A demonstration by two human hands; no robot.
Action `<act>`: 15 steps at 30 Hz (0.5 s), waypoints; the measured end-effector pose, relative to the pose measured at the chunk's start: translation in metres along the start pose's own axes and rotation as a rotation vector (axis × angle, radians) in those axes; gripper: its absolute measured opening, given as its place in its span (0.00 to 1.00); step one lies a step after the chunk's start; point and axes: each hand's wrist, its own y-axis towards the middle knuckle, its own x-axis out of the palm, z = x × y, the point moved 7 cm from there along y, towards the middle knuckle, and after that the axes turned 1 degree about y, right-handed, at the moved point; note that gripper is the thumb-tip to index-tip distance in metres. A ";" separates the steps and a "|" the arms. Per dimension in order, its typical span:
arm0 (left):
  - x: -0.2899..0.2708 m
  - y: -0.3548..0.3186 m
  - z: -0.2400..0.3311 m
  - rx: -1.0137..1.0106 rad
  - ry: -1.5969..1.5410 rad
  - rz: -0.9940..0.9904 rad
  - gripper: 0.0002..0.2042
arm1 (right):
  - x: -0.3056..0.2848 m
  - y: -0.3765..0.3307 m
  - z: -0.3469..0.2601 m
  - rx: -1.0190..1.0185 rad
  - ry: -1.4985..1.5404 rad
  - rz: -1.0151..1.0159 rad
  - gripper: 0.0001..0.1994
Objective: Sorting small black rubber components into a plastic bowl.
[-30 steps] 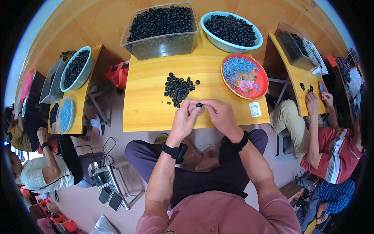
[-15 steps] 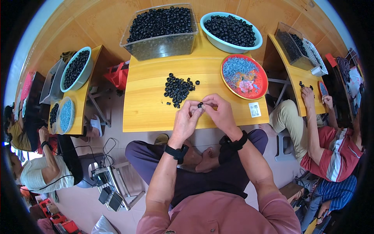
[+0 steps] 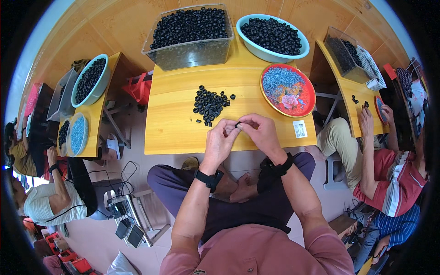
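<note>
Over the front edge of the table, my left hand (image 3: pixel 221 136) and my right hand (image 3: pixel 259 130) meet fingertip to fingertip. Pinched between them is a small black ring-shaped part (image 3: pixel 238 124), mostly covered by the fingers. Just beyond the hands lies a loose pile of similar black parts (image 3: pixel 210 106), with a few strays at its edges. To the right of the pile sits a round red tray (image 3: pixel 302 106) with a flower print, holding many tiny bluish pieces (image 3: pixel 280 79); their exact kind is too small to tell.
At the table's (image 3: pixel 172 123) back stand a clear plastic bin (image 3: pixel 192 59) and a pale blue basin (image 3: pixel 270 56), both full of black parts. A white label (image 3: pixel 299 129) is on the right front. Co-workers sit at side tables left (image 3: pixel 91 137) and right (image 3: pixel 341 87).
My fingers have shifted slightly around the black part, which now shows less. The co-worker on the right has moved both hands; one now touches the small tray there.
</note>
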 end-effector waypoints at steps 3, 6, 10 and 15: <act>0.000 -0.001 0.005 -0.003 0.032 -0.005 0.08 | -0.003 0.001 -0.020 -0.078 -0.157 0.003 0.06; 0.000 -0.001 0.004 -0.021 0.012 -0.029 0.08 | -0.003 0.003 -0.033 -0.157 -0.305 -0.034 0.06; 0.001 0.000 -0.001 -0.054 -0.047 -0.086 0.07 | -0.001 0.003 -0.037 -0.274 -0.357 -0.087 0.04; 0.000 0.003 -0.006 -0.022 -0.102 -0.144 0.07 | -0.001 0.001 -0.041 -0.326 -0.319 -0.103 0.03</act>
